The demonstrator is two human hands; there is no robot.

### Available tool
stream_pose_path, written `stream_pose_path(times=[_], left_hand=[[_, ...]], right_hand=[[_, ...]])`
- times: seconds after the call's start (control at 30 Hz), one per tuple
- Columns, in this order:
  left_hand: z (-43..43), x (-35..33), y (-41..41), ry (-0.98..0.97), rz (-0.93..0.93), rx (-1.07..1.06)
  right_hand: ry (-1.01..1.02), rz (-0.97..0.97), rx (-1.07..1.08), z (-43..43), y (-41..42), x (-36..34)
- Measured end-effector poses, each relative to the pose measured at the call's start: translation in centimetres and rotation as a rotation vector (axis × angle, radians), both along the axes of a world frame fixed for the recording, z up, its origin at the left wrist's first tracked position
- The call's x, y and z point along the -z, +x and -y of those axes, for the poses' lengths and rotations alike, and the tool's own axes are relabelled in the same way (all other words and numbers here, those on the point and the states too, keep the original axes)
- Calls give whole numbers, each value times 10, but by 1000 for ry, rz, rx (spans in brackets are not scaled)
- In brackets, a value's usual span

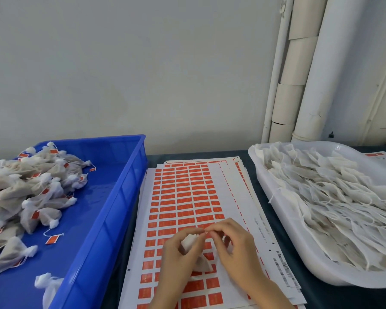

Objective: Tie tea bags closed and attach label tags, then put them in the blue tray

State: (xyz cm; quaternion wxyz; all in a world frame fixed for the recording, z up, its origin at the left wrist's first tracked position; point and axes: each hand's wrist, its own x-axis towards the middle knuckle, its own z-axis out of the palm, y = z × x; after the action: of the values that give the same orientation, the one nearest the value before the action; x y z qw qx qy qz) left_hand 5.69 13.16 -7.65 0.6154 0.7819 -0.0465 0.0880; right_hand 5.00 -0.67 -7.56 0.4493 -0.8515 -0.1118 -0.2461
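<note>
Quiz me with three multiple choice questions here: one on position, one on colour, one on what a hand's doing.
1. The blue tray sits: A) left of the label sheets B) right of them C) on them.
2. The labels on the sheets are: A) green B) orange-red C) black.
3. The left hand is: A) open and idle B) holding a tea bag C) out of view.
Answers: A, its wall borders the sheets' left edge; B, rows of orange-red rectangles; B, fingers curl round the bag.
</note>
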Motion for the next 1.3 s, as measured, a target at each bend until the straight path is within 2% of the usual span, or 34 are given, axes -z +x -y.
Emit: stream_pose_path(times=[0.13,0.4,0.57,0.67,0.93,1.1,1.3], left_hand=[[2,-1,-1,19,-5,-5],[1,-5,-6,-78,-50,32],[1,-12,0,-220,-204,101],[-1,-14,4,-140,-294,133],[-1,-1,1,-224,-278,-68],[-2,-1,-4,-207,-186,-52],[-5,-2,-9,-223,-223,-30]], right_hand=[[-13,27,35,0,0,3],[-34,30,146,3,3,4],[-8,11,177,4,3,4],[8,-8,194,5,3,3],[6,-29,302,11,6,2],[-21,-18,380,15,7,1],[19,4,390,14,6,1]])
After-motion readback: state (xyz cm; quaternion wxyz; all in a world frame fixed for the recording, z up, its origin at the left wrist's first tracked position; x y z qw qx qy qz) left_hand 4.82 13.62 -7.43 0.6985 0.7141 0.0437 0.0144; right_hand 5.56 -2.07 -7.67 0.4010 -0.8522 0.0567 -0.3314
